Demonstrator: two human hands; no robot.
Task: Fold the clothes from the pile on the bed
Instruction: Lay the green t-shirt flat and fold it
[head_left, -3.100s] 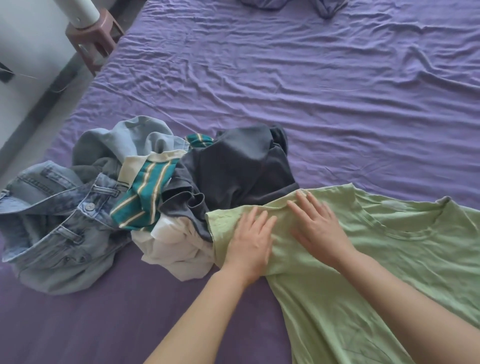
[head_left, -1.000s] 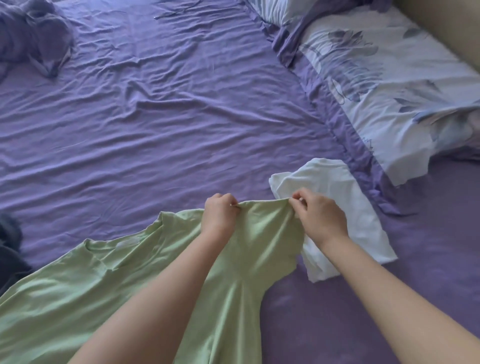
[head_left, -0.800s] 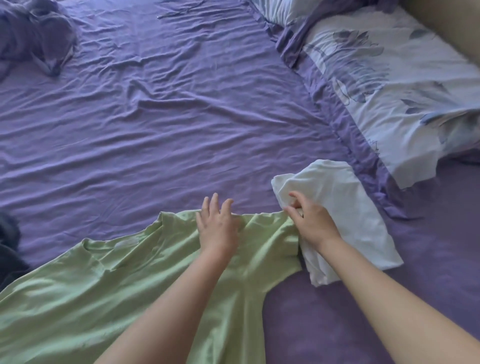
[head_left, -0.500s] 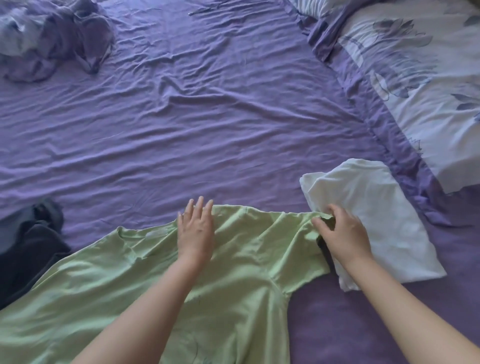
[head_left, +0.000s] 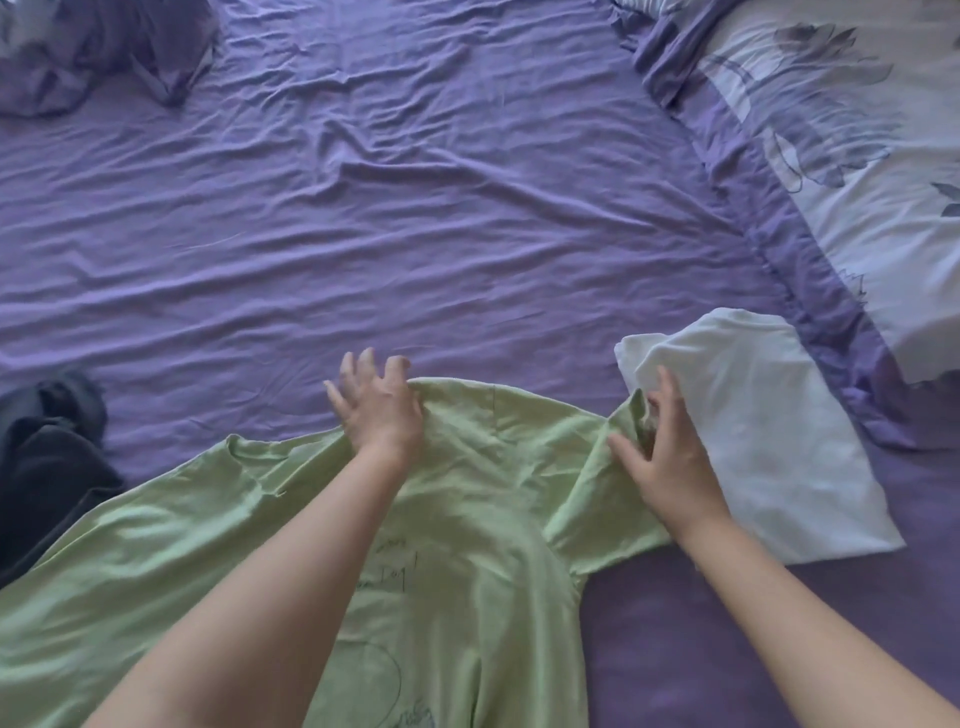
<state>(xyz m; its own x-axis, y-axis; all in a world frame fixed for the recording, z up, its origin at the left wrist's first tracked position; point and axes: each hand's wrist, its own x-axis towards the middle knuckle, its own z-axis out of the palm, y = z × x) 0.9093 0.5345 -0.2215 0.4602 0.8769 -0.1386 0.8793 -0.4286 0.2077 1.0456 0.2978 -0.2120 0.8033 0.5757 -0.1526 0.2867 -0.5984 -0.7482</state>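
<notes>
At the upper left of the frame we see a crumpled purple bundle (head_left: 98, 52) lying on the wrinkled purple sheet (head_left: 415, 208), and at the left edge, lower down, a dark garment (head_left: 47, 467) just beside the green T-shirt (head_left: 467, 519). That T-shirt is spread across the lower middle of the frame, its faint printed drawing facing up between our forearms. Our left hand (head_left: 379, 410) rests on the shirt's far edge with fingers spread and relaxed, gripping nothing. Further right, our right hand (head_left: 665, 457) lies on the shirt's sleeve, fingers fairly straight; whether the thumb pinches the cloth we cannot tell. Just beside it, touching the sleeve, lies a folded white garment (head_left: 769, 441). In the upper right a floral pillow (head_left: 857, 182) with a purple border lies on the bed.
</notes>
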